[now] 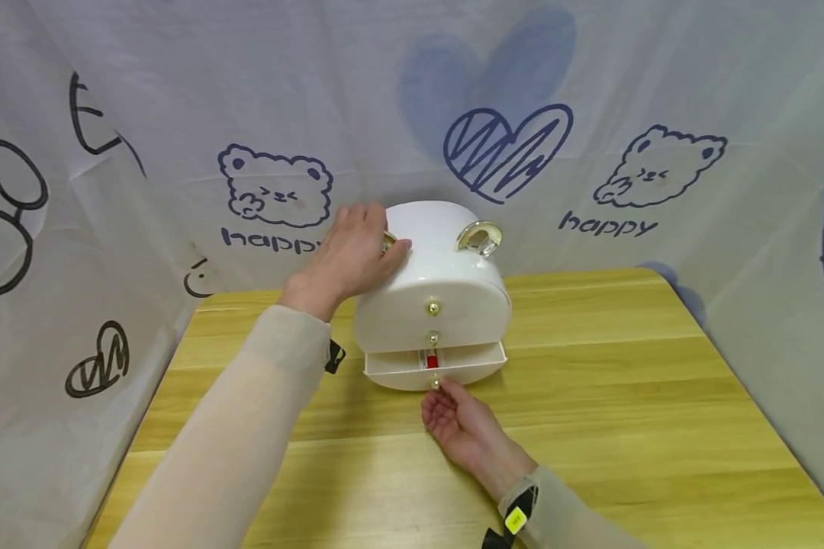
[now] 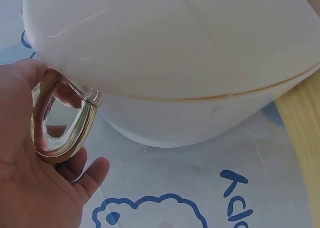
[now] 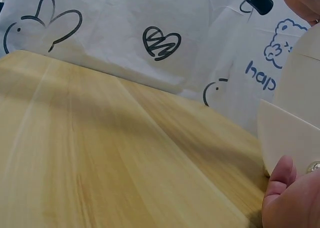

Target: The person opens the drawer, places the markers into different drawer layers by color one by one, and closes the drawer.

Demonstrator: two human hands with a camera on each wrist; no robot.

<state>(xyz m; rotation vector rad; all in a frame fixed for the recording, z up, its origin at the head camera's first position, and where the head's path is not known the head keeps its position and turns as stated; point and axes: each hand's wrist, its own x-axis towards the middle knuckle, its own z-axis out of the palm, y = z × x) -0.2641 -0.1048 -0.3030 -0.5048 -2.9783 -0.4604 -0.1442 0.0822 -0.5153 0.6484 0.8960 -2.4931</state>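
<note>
A white, round-topped storage box (image 1: pixel 429 255) with gold-rimmed ears stands toward the back of the table. Its bottom drawer (image 1: pixel 398 379) is pulled partway out, and a small red-and-white item (image 1: pixel 432 359) lies inside. My left hand (image 1: pixel 357 252) holds the box by its left ear (image 2: pixel 86 130), thumb and fingers on either side of it. Below the drawer front, my right hand (image 1: pixel 468 428) is palm up with its fingers curled, pinching the drawer's gold knob (image 1: pixel 436 383). The right wrist view shows only part of this hand beside the drawer.
The light wooden table (image 1: pixel 618 412) extends to both sides of the box. A pale curtain (image 1: pixel 384 91) printed with bears and hearts hangs close behind it and along the sides. The other ear (image 1: pixel 479 239) juts from the box's right.
</note>
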